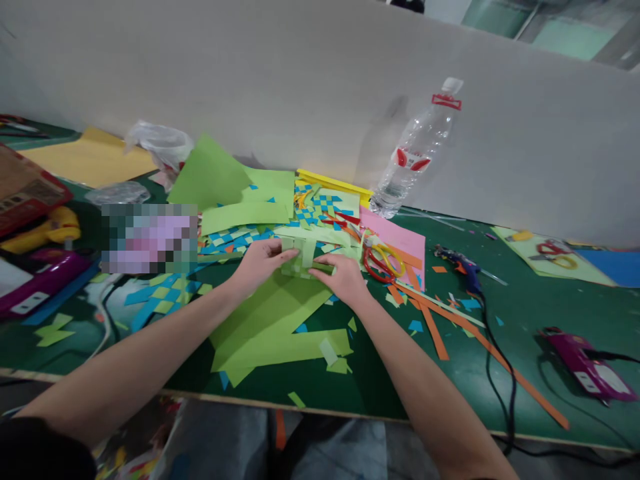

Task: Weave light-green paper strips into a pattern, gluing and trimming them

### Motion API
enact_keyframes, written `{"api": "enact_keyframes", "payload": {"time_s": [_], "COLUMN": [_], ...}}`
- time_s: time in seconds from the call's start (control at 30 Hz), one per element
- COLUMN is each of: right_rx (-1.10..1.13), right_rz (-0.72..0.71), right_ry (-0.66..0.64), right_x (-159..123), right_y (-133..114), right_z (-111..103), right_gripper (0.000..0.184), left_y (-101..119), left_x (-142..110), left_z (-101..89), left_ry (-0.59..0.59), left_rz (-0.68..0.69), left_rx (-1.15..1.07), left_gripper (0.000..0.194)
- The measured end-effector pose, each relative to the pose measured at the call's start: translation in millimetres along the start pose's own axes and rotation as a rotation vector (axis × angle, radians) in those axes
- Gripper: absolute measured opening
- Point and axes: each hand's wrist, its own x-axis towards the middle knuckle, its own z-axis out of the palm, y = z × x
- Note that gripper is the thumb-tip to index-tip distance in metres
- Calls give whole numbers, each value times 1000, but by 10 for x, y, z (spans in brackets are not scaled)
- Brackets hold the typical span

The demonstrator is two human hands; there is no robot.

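Between my two hands is a small piece of woven light-green paper strips [309,253]. My left hand [263,265] grips its left side with thumb and fingers. At its right side, my right hand [343,275] pinches the strips, thumb toward me. Beneath lies a large green paper sheet [275,307] with cut edges. Just right of my right hand are scissors with red and yellow handles [385,263]. Blue-and-green woven paper pieces [320,207] lie behind my hands, and another woven piece [167,293] lies to the left.
A clear plastic bottle [415,153] leans at the wall. A glue gun [463,267] with a black cord lies right, near a purple power strip [585,367]. Orange strips [480,340] and paper scraps litter the green table [370,373]. Another purple power strip [45,283] sits left.
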Motion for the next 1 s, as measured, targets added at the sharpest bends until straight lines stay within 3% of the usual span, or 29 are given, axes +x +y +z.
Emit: {"api": "enact_keyframes", "payload": {"time_s": [0.33, 0.53, 1.0], "right_rx": [-61, 95, 114], "right_rz": [-92, -9, 12], "right_ry": [6, 40, 131], "right_x": [26, 5, 1], "right_y": [19, -85, -87], "right_z": [-5, -17, -4], "right_gripper": [5, 22, 17], "left_y": [22, 18, 16], "left_x": [-16, -21, -14], "left_z": [12, 22, 20], "left_ry": [2, -6, -122], "left_rz": [-22, -6, -8], "left_rx": [-20, -6, 76], "left_gripper": [35, 32, 40]}}
